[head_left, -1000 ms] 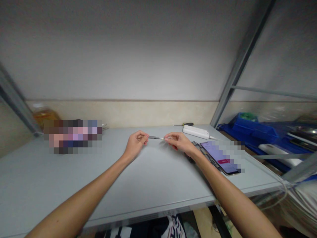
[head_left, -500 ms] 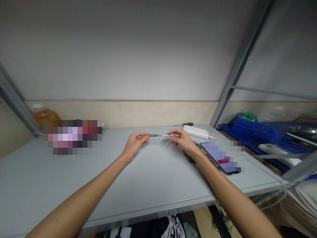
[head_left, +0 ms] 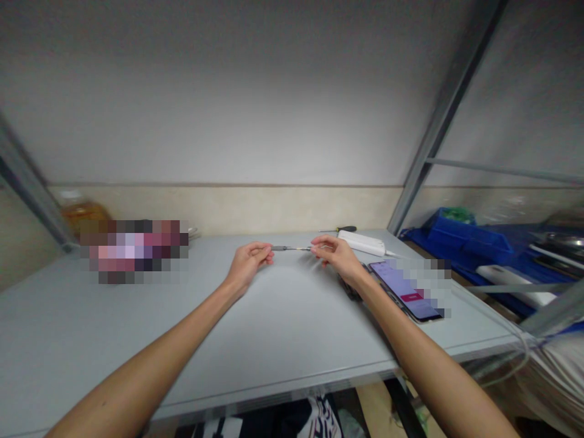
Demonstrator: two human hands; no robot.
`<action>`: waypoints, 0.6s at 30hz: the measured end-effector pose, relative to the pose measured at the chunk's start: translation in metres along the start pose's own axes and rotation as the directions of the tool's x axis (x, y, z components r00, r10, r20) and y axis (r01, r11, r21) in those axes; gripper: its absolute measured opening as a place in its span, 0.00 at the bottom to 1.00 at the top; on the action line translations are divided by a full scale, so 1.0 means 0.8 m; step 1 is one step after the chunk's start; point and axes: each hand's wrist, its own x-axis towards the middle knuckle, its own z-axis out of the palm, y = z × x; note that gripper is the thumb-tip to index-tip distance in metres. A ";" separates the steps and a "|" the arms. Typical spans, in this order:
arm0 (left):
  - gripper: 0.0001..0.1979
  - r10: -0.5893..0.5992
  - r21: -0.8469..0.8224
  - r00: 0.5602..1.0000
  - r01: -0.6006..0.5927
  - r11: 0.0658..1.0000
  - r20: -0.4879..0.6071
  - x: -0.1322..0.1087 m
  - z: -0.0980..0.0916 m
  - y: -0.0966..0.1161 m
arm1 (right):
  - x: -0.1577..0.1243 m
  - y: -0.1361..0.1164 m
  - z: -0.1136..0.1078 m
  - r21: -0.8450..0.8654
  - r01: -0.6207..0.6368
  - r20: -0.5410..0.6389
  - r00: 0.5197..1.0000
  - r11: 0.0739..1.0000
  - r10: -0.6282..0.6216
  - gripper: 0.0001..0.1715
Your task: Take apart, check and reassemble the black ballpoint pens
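Note:
Both my hands are stretched out over the grey table [head_left: 283,328] and share one thin metal tool [head_left: 292,248], which lies level between them. My left hand [head_left: 249,263] pinches its darker left end with closed fingers. My right hand [head_left: 335,255] pinches the right end, fingers curled. The tool hangs a little above the tabletop, near the far edge.
A lit phone [head_left: 406,289] lies just right of my right forearm. A white oblong device [head_left: 362,243] and a black-handled screwdriver [head_left: 342,229] lie at the back. A blurred-out object [head_left: 132,249] and an amber bottle [head_left: 79,213] sit at the back left. Blue bins [head_left: 460,234] stand on the right.
My right hand slid along the tool to the right and slightly up, then came back a little. The left hand stayed nearly still.

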 end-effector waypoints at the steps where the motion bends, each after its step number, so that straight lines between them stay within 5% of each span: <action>1: 0.16 -0.003 -0.005 1.000 0.003 1.000 -0.004 0.000 0.000 0.000 | 0.000 0.000 0.000 0.010 0.005 0.007 1.000 1.000 -0.006 0.21; 8: 0.17 -0.013 -0.013 0.999 0.013 1.000 -0.030 0.000 0.001 0.004 | 0.001 0.002 0.002 -0.052 -0.084 0.037 0.996 0.995 0.086 0.19; 18: 0.19 0.091 0.097 0.996 -0.091 0.991 0.002 0.007 -0.006 -0.004 | 0.006 0.005 0.000 0.053 0.075 -0.072 0.995 0.996 -0.071 0.19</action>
